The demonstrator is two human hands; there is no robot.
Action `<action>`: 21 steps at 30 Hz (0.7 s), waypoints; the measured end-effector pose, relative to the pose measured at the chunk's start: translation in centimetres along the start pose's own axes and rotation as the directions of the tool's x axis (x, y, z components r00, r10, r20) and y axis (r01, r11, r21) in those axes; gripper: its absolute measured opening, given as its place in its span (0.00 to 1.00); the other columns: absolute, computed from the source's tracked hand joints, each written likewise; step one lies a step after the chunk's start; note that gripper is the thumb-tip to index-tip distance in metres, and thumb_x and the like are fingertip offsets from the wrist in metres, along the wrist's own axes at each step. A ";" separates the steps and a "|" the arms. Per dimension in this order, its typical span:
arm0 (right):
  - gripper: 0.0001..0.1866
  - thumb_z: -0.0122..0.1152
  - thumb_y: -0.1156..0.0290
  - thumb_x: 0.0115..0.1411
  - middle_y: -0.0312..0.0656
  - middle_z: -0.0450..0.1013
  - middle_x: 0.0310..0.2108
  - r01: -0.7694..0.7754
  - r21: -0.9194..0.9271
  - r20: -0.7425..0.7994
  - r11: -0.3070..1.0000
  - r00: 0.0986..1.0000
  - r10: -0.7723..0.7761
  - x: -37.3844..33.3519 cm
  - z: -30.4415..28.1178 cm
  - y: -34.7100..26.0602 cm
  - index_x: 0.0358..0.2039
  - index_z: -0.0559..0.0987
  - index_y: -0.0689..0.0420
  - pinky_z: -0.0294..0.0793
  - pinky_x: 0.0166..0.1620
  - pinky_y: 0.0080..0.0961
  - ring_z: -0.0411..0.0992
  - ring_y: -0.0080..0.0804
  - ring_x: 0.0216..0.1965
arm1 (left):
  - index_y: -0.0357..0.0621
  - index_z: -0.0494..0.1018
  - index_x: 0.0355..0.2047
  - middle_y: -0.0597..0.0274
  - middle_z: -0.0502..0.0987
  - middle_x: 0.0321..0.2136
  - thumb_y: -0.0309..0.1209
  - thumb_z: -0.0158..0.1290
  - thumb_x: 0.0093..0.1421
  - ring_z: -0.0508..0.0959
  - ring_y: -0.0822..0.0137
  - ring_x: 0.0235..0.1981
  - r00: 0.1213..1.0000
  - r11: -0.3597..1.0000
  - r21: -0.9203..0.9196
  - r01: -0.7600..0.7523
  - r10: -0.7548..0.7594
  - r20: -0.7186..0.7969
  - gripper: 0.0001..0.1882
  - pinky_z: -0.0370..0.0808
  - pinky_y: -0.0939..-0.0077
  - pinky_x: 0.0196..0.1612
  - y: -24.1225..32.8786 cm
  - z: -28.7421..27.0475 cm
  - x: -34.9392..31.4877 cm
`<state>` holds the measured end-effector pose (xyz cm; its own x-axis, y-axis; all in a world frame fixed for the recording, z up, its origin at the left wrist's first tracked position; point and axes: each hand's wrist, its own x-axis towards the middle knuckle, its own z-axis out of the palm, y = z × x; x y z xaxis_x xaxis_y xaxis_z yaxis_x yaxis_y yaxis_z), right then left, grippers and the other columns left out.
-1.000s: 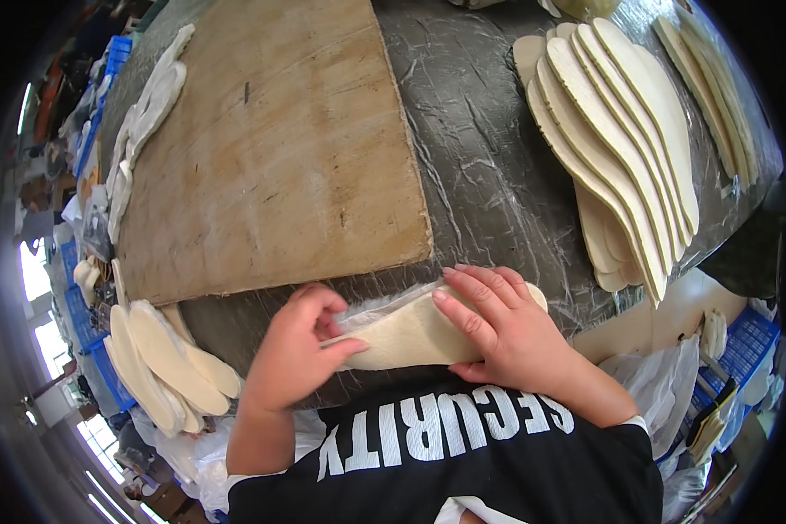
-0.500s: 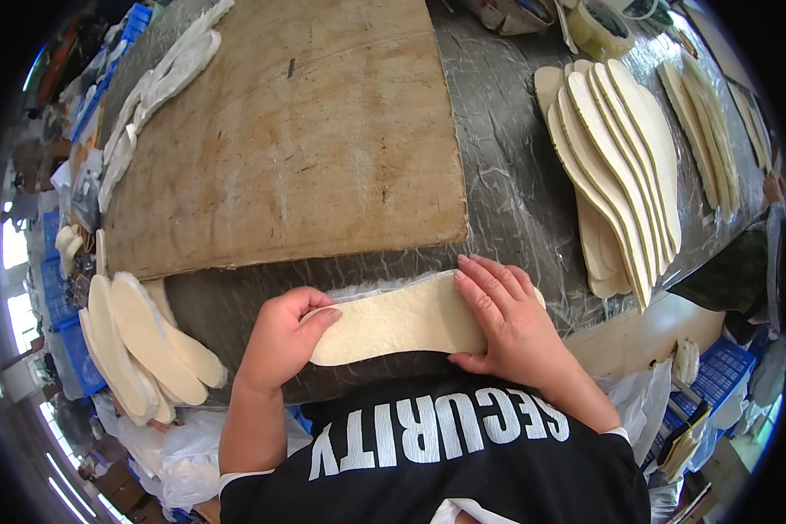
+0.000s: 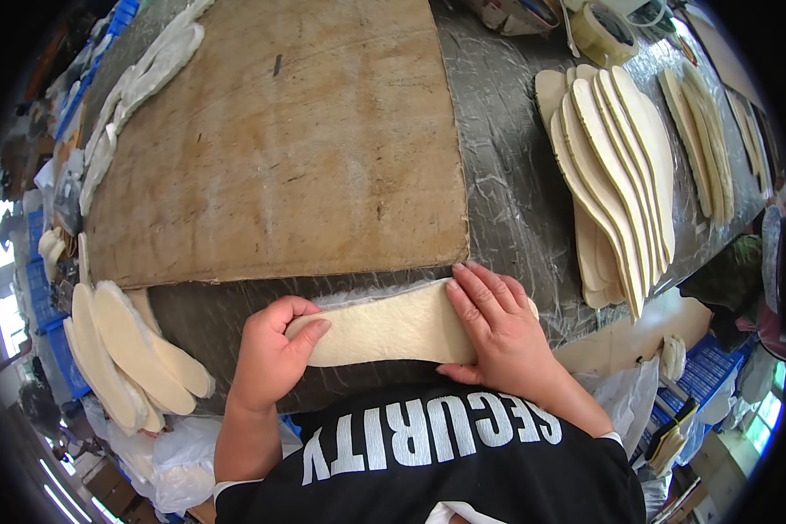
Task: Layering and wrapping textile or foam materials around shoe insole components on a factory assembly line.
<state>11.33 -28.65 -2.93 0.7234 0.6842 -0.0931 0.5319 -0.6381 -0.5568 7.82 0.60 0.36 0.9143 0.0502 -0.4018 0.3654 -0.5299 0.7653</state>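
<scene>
A cream insole (image 3: 384,326) lies crosswise at the near edge of the table, with white fluffy pile showing along its far edge. My left hand (image 3: 277,348) pinches its left end between thumb and fingers, the thumb on top. Across the right part rests my right hand (image 3: 496,323), fingers over the upper face and far edge, thumb at the near edge. The insole's right tip peeks out beyond that hand. What lies beneath the insole is hidden.
A worn brown board (image 3: 288,148) covers much of the dark table (image 3: 506,210). Fanned cream insoles (image 3: 616,175) lie at right, more insoles (image 3: 699,140) beyond. Fluffy-edged insoles (image 3: 140,349) are stacked at left. A tape roll (image 3: 604,33) sits at the far right.
The left end of the insole now sits deeper in my left hand, its tip tucked under the thumb. More white pile shows along the far edge. My right hand stays on the insole.
</scene>
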 end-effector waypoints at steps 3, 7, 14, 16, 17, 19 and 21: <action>0.49 0.70 0.48 0.44 0.53 0.60 0.63 -0.001 -0.026 0.001 1.000 1.000 0.001 0.1 0.1 0.1 0.60 0.66 0.66 0.56 0.65 0.43 0.58 0.47 0.65 | 0.33 0.75 0.33 0.59 0.78 0.26 0.24 0.60 0.56 0.75 0.73 0.29 0.999 1.000 0.004 -0.006 0.006 -0.046 0.07 0.72 0.78 0.35 -0.3 0.5 0.4; 0.48 0.68 0.46 0.45 0.53 0.61 0.63 -0.016 -0.052 0.018 0.999 1.000 0.017 0.3 0.0 -0.1 0.60 0.66 0.67 0.55 0.65 0.42 0.57 0.47 0.65 | 0.33 0.76 0.34 0.53 0.80 0.26 0.25 0.60 0.56 0.78 0.68 0.29 0.994 0.999 0.013 -0.039 0.041 -0.104 0.08 0.74 0.76 0.36 -0.4 0.9 0.7; 0.53 0.63 0.37 0.46 0.55 0.60 0.63 -0.027 -0.100 0.041 0.995 0.999 0.032 0.3 0.0 -0.3 0.61 0.65 0.68 0.49 0.67 0.47 0.54 0.51 0.67 | 0.32 0.76 0.36 0.60 0.80 0.29 0.24 0.59 0.57 0.76 0.75 0.32 0.985 0.997 0.044 -0.061 0.067 -0.161 0.08 0.73 0.79 0.38 -0.7 1.4 0.9; 0.58 0.58 0.29 0.45 0.57 0.61 0.62 0.011 -0.159 0.008 0.987 1.000 -0.010 0.5 -0.3 -0.6 0.62 0.64 0.68 0.42 0.69 0.53 0.52 0.56 0.68 | 0.32 0.77 0.37 0.57 0.80 0.29 0.24 0.59 0.57 0.77 0.74 0.33 0.970 0.983 0.120 -0.140 0.161 -0.182 0.09 0.74 0.78 0.38 -0.3 1.3 0.7; 0.54 0.62 0.35 0.47 0.58 0.61 0.62 0.044 -0.120 -0.029 0.992 0.998 -0.048 1.0 -0.6 -1.4 0.61 0.64 0.68 0.45 0.68 0.54 0.54 0.56 0.67 | 0.32 0.77 0.37 0.57 0.80 0.29 0.24 0.59 0.57 0.77 0.74 0.33 0.968 0.983 0.120 -0.141 0.162 -0.190 0.09 0.74 0.78 0.38 -0.1 1.4 0.6; 0.48 0.68 0.44 0.48 0.58 0.61 0.62 0.174 0.026 -0.036 0.984 0.984 -0.174 2.4 -0.2 -2.6 0.60 0.65 0.67 0.52 0.67 0.52 0.57 0.56 0.65 | 0.33 0.77 0.37 0.56 0.81 0.29 0.24 0.60 0.56 0.78 0.74 0.33 0.959 0.975 0.128 -0.179 0.202 -0.197 0.09 0.74 0.78 0.38 0.4 1.6 0.4; 0.46 0.74 0.61 0.42 0.57 0.65 0.57 0.295 0.214 -0.140 0.931 0.953 -0.269 4.3 0.1 -3.9 0.59 0.65 0.66 0.62 0.63 0.45 0.61 0.54 0.62 | 0.33 0.76 0.40 0.54 0.81 0.30 0.25 0.59 0.59 0.79 0.69 0.32 0.965 0.980 0.053 -0.190 0.196 -0.177 0.10 0.75 0.76 0.38 1.2 1.9 0.1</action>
<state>12.30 -23.14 -1.26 0.6076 0.7743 0.1771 0.6144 -0.3168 -0.7226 8.03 -1.59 0.27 0.9844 0.0943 -0.1485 0.1756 -0.5740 0.7998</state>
